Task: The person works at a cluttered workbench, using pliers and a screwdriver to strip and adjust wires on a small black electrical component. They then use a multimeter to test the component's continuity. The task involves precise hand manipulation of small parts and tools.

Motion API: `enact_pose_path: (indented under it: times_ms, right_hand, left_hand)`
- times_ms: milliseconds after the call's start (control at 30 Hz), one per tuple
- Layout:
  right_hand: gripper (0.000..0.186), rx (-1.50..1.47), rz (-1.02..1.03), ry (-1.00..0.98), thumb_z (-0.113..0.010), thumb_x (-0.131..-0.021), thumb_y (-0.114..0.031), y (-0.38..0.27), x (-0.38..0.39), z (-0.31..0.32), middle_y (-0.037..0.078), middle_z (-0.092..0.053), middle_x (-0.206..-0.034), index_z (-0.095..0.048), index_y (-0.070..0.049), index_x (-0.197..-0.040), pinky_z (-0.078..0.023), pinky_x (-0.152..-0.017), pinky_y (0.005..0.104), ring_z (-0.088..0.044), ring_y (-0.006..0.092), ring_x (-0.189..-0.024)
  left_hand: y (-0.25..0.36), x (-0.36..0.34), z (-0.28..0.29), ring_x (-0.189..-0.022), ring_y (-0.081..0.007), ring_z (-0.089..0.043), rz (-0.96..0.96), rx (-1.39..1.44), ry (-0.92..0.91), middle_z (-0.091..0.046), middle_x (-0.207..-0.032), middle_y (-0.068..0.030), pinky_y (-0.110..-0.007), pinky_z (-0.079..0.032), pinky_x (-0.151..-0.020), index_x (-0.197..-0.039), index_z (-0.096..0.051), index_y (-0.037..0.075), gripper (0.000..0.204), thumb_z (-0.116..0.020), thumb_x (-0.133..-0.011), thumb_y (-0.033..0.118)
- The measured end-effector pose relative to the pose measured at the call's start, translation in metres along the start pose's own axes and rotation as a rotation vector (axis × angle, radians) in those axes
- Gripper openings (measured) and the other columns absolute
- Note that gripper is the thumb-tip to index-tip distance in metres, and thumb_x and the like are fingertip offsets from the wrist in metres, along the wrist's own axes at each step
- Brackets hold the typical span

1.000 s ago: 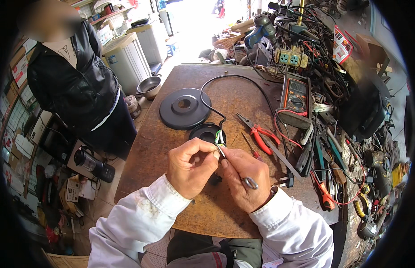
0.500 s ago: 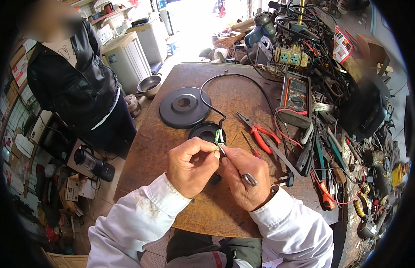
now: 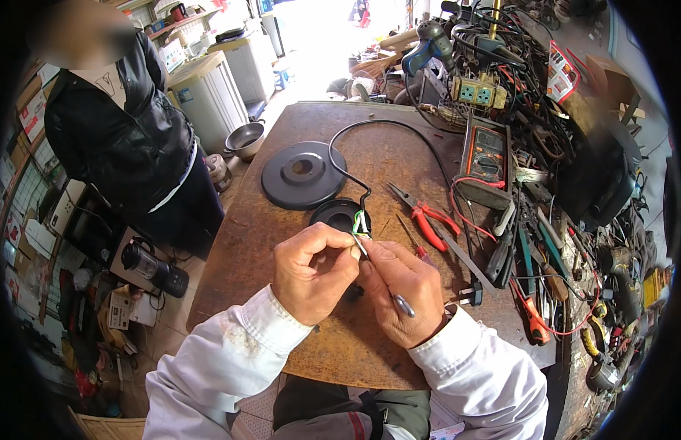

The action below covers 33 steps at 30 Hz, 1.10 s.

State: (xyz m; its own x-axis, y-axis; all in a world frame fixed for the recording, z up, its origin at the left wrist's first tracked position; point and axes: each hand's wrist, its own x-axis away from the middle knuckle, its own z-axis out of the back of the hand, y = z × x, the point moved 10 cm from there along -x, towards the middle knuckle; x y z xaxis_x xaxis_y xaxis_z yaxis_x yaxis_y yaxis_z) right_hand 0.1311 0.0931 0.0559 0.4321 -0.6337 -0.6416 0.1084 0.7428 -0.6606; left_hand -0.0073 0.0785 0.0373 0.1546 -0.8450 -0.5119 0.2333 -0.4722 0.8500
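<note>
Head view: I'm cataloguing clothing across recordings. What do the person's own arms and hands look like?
Both arms wear long white sleeves; the left sleeve shows brownish stains near the cuff. The left hand and right hand are bare: no gloves, rings or watch visible.

You see red-handled pliers [image 3: 427, 217], a black round disc [image 3: 302, 174], rusty brown tabletop [image 3: 399, 147], your white sleeves [image 3: 230, 359].

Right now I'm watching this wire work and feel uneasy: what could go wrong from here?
The thin metal tool in the right hand points at the left hand pinching the coloured wire ends; a slip might jab a finger. Tugging the black cable could shift the small round black base.
</note>
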Motion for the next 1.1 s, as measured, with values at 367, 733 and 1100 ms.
enact_pose_path:
  times_ms: [367, 733, 1100]
  right_hand:
    - [0.031, 0.01, 0.004, 0.0, -0.064, -0.093, 0.001, -0.001, 0.001, 0.0, 0.023, -0.068, -0.102, -0.064, 0.007, -0.123, -0.057, -0.073, 0.0399, -0.07, 0.0387, -0.086]
    - [0.029, -0.114, -0.124, -0.056, -0.062, -0.096, -0.001, 0.011, 0.0, -0.004, 0.023, -0.068, -0.102, -0.063, 0.007, -0.124, -0.056, -0.074, 0.0381, -0.07, 0.0374, -0.086]
    - [0.029, -0.072, -0.096, -0.074, -0.06, -0.097, 0.0, 0.007, -0.001, -0.003, 0.021, -0.067, -0.099, -0.062, 0.007, -0.125, -0.055, -0.069, 0.0375, -0.07, 0.0357, -0.082]
  left_hand:
    - [0.003, -0.001, 0.0, -0.077, -0.0024, -0.059, 0.02, 0.005, -0.007, -0.065, -0.087, -0.0009, -0.02, -0.049, -0.065, -0.094, -0.065, -0.001, 0.007, -0.066, -0.09, -0.007]
    - [0.004, 0.0, 0.0, -0.076, -0.0015, -0.059, 0.014, -0.004, 0.004, -0.066, -0.087, 0.0, -0.019, -0.048, -0.063, -0.094, -0.066, 0.0, 0.009, -0.068, -0.09, -0.007]
    - [0.003, -0.001, 0.0, -0.076, -0.0007, -0.059, 0.018, 0.006, 0.012, -0.066, -0.087, 0.0001, -0.019, -0.047, -0.062, -0.095, -0.066, 0.0, 0.009, -0.068, -0.089, -0.008]
